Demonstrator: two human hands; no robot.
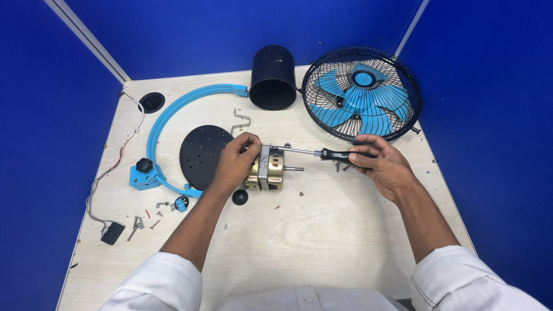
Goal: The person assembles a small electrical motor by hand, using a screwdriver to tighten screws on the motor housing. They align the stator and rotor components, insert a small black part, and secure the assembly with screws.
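Note:
A brass-and-silver fan motor (271, 170) lies on its side in the middle of the pale wooden table (322, 230), its shaft pointing right. My left hand (235, 161) grips the motor from the left and steadies it. My right hand (383, 164) holds the black handle of a screwdriver (314, 152). The screwdriver's metal shank runs left, and its tip meets the top edge of the motor.
A black wire cage with blue fan blades (362, 95) lies at the back right, beside a black cylinder housing (272, 79). A blue curved bracket (167, 135), a black round plate (204, 154), a small black knob (239, 197), loose screws (147, 216) and a wired switch (112, 232) sit left.

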